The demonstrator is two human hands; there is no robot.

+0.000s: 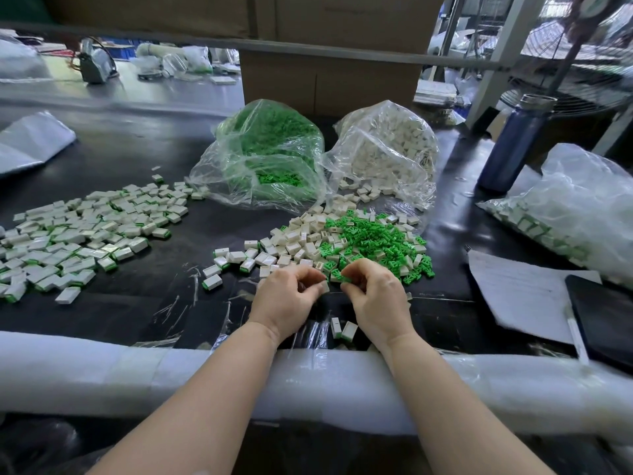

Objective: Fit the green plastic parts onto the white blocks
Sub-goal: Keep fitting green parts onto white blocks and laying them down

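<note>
A foam roll (102, 375) pads the near table edge, and both forearms cross it. Just past it, the left hand (286, 301) and right hand (373, 299) sit close together over the black table (137, 149), fingers curled inward toward each other. The right hand pinches a green part (345, 278) between thumb and fingertips. The left hand's fingers curl around a white block (324, 286), only a corner of which shows at its fingertips; the part and the block are just beside each other, and whether they touch is hard to tell.

Directly beyond the hands lies a loose pile: white blocks (294, 241) on the left hand's side, green parts (373, 238) ahead of the right hand. Two fitted blocks (342, 328) lie between the wrists, nearer than the grip. Well off to the left of the left hand spreads a wide heap of finished blocks (78, 231) with green edges.

Farther beyond the pile stand two clear bags, one of green parts (267, 149) and one of white blocks (390, 149). To the right of the right hand lie a paper sheet (513, 289), a dark tablet (606, 317), and a third bag (575, 207). A blue bottle (513, 145) stands beyond those.
</note>
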